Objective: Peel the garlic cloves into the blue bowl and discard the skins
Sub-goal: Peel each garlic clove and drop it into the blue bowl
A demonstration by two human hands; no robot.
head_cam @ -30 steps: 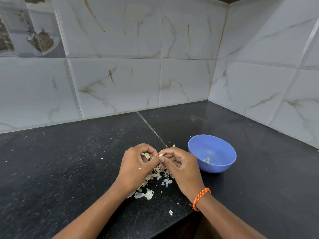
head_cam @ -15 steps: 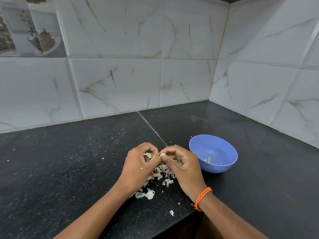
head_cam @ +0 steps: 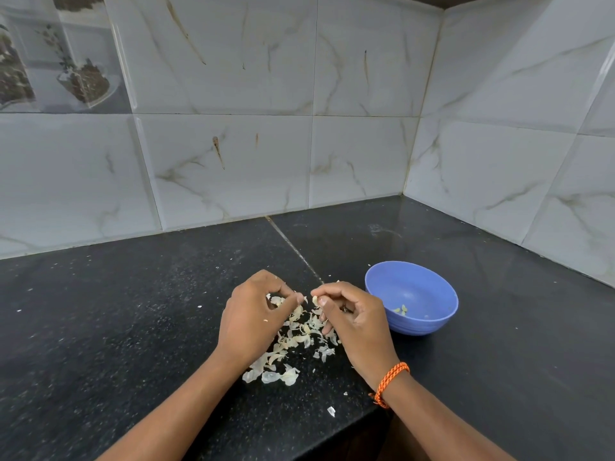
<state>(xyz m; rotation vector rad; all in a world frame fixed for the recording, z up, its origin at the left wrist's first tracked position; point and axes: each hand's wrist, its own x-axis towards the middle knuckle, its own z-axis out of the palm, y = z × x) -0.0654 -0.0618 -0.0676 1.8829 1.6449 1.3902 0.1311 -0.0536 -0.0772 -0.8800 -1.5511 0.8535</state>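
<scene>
My left hand (head_cam: pixel 251 316) and my right hand (head_cam: pixel 354 319) hover close together over a pile of garlic skins (head_cam: pixel 293 347) on the black counter. The right thumb and forefinger pinch a small pale garlic clove (head_cam: pixel 315 300). The left hand's fingers are curled round bits of pale skin (head_cam: pixel 276 300). A small gap separates the two hands' fingertips. The blue bowl (head_cam: pixel 429 287) stands just right of my right hand, with a few peeled pieces (head_cam: pixel 401 309) at its bottom.
Tiled walls meet in a corner behind the black counter (head_cam: pixel 133 311). The counter's front edge steps back near my right forearm. A stray skin flake (head_cam: pixel 331 410) lies near that edge. An orange braided band (head_cam: pixel 389 382) circles my right wrist.
My fingertips were pressed together on the clove; now the hands have drawn slightly apart, the right one keeping the clove.
</scene>
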